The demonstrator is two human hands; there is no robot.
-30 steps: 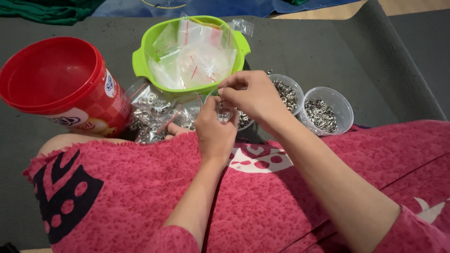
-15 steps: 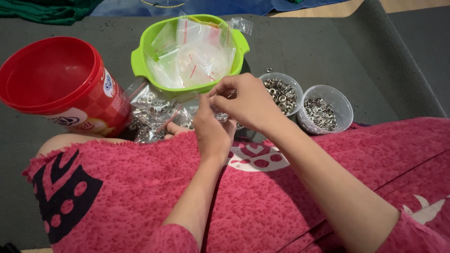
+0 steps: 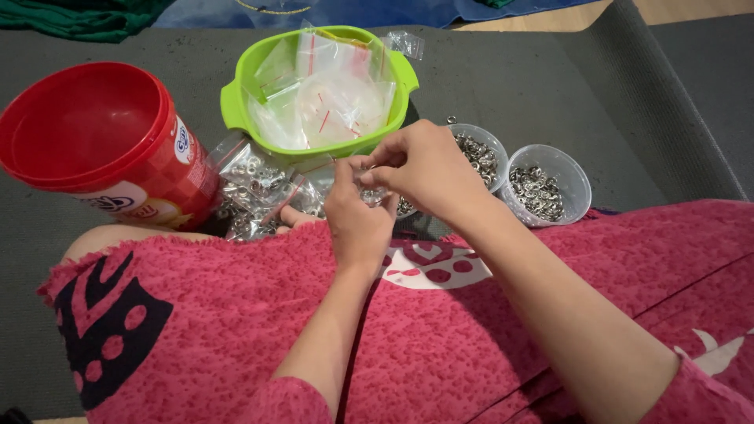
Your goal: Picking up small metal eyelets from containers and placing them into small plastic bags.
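My left hand (image 3: 357,216) and my right hand (image 3: 420,169) meet over my lap, both pinching a small clear zip bag (image 3: 369,192) with small silver metal rings inside. The bag is mostly hidden behind my fingers. Just beyond my hands stands a green plastic bowl (image 3: 236,110) full of empty clear zip bags with red strips. Several filled bags of rings (image 3: 255,188) lie in a pile left of my hands. Two clear plastic cups of loose rings (image 3: 542,188) stand to the right.
A red plastic tub (image 3: 86,141), empty inside, leans at the left on the grey mat (image 3: 503,78). A pink patterned cloth (image 3: 236,330) covers my lap in the foreground. Green and blue fabric lies along the far edge.
My hands have kept the small bag between them and shifted slightly, fingers working at its top edge. Nothing else moved.
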